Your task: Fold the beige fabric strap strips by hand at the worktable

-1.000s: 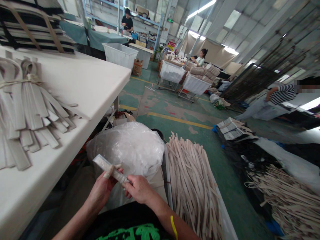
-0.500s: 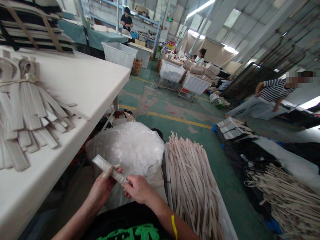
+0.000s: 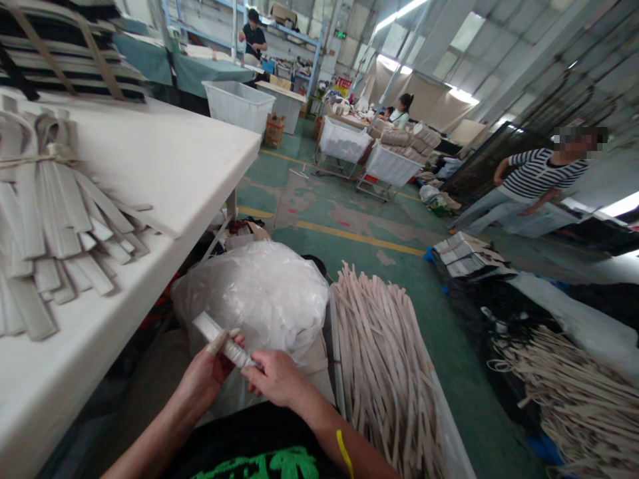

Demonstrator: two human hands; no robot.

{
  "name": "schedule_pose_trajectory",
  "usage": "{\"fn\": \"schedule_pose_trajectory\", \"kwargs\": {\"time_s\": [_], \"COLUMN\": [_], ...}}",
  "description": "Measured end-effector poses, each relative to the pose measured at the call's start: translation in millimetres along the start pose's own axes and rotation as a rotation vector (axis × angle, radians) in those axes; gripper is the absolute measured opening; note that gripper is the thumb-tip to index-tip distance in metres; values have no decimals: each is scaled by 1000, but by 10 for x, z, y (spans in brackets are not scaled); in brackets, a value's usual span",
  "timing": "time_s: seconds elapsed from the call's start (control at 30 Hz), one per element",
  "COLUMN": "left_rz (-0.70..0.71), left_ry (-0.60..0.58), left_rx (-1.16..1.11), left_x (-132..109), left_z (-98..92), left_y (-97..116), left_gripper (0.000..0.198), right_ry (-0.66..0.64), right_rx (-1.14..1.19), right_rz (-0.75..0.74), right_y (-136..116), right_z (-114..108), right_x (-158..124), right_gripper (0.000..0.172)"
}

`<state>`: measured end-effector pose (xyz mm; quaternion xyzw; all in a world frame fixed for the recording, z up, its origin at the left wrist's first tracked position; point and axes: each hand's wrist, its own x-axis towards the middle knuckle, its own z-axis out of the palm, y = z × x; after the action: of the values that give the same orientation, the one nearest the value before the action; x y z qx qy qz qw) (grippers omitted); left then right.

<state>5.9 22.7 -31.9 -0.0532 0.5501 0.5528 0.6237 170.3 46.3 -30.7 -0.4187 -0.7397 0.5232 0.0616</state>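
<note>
A flat, pale strip with a clear, plastic-looking outer layer (image 3: 206, 324) slants across between my hands. My left hand (image 3: 207, 372) grips it around its middle, the thumb on top. The lower right end is pinched in my right hand (image 3: 274, 378), and the layer looks wrinkled between the two. What lies inside the layer is hard to make out. Just beyond my hands is a large clear plastic bag (image 3: 269, 286) full of whitish, crumpled material. Long beige fabric straps (image 3: 382, 372) fill a white bin (image 3: 452, 442) to the right of my right hand.
On the left, a white-topped table (image 3: 184, 153) carries a tied bundle of beige straps (image 3: 60, 206) and a strapped stack of dark and light material (image 3: 64, 50). More straps (image 3: 574, 399) lie at the right. A person in a striped shirt (image 3: 539, 173) stands beyond; others work farther back.
The strip's upper end has drawn slightly right and down toward my left hand, and the layer looks more bunched. The person in the striped shirt has shifted left and straightened somewhat.
</note>
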Motion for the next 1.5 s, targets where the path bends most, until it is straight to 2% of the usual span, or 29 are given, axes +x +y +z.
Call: {"fn": "schedule_pose_trajectory", "kwargs": {"time_s": [0.27,1.03,1.1,1.17,1.27,1.33,1.5], "left_rz": [-35,-9,-4,12,62,86,94], "left_ry": [14,2,-41,-141,-295,-306,-223], "left_rx": [3,0,5,24,91,112,73], "left_x": [-55,12,25,13,-39,-69,-73], "left_z": [46,-28,-59,-81,-81,-65,-26], "left_y": [19,-10,-31,-49,-61,-60,-47], "left_gripper": [21,19,20,20,40,50,51], "right_ry": [-19,-17,-10,10,34,45,56], "right_rx": [-4,13,30,49,69,57,8], "right_rz": [7,10,16,23,38,41,20], "right_y": [11,-33,-37,-35,-32,-39,-62], "right_z": [18,11,9,7,-1,-8,-21], "right_x": [10,3,5,10,15,13,8], "right_gripper": [17,18,19,21,24,25,24]}}
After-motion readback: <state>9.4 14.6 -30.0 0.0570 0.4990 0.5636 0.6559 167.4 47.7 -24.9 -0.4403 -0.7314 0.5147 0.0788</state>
